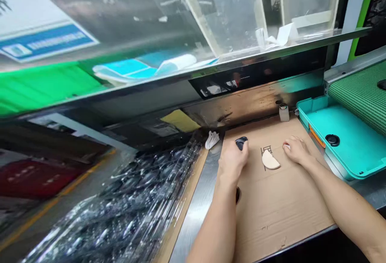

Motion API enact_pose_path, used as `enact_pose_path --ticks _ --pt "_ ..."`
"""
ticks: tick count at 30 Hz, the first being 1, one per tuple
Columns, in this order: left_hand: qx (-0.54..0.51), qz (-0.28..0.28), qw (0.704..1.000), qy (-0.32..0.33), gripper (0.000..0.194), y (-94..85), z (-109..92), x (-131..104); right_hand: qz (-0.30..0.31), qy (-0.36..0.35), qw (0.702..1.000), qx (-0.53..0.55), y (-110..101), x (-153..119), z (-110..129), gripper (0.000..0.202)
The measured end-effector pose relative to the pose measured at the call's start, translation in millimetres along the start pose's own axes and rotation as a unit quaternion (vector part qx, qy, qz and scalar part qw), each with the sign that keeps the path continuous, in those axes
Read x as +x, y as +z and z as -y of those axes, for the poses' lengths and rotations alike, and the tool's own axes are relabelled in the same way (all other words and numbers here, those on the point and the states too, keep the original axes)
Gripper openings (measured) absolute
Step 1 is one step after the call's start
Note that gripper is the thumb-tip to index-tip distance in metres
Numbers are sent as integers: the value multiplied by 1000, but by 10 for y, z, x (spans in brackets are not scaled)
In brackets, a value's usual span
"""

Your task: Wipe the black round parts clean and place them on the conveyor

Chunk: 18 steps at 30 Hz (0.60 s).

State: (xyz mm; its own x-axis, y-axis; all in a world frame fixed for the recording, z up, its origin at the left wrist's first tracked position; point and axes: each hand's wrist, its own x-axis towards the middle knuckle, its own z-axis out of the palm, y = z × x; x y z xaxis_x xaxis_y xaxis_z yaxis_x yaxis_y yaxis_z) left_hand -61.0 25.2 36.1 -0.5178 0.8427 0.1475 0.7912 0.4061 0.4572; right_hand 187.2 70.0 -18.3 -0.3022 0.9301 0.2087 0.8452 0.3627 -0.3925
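My left hand (233, 156) is closed around a small, smooth black part (241, 142) above the left side of a cardboard sheet (286, 198). To the right, my right hand (297, 149) rests low over the cardboard with its fingers curled together. A small whitish bit shows at those fingertips, too small to name. Between the hands lies a beige half-round pad (270, 161), partly over dark printed marks on the cardboard. Another black round piece (238, 194) peeks out from behind my left forearm.
A teal tray (356, 142) holding a black ring (332, 140) stands at the right, beside a green conveyor belt (362, 90). A small bottle (284, 112) stands at the back. Plastic-covered trays of dark parts (135, 198) fill the left; a crumpled white cloth (212, 139) lies near them.
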Motion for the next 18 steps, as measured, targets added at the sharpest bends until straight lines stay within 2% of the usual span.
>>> enact_pose_path --ticks 2,4,9,13,16,18 --pt "117 21 993 3 57 -43 57 291 4 7 1000 6 10 -11 18 23" --pt "175 59 983 20 60 -22 121 551 4 11 1000 15 20 -24 35 23" --pt "197 176 962 73 66 184 168 961 -8 7 999 38 49 -37 63 21" --pt "177 232 948 122 68 260 63 1113 -5 7 999 37 54 -45 80 23" --pt "148 278 941 126 65 144 -39 1086 12 3 1000 10 46 -76 138 23" --pt "82 311 935 150 70 10 -64 929 27 1 1000 -13 9 -94 212 24"
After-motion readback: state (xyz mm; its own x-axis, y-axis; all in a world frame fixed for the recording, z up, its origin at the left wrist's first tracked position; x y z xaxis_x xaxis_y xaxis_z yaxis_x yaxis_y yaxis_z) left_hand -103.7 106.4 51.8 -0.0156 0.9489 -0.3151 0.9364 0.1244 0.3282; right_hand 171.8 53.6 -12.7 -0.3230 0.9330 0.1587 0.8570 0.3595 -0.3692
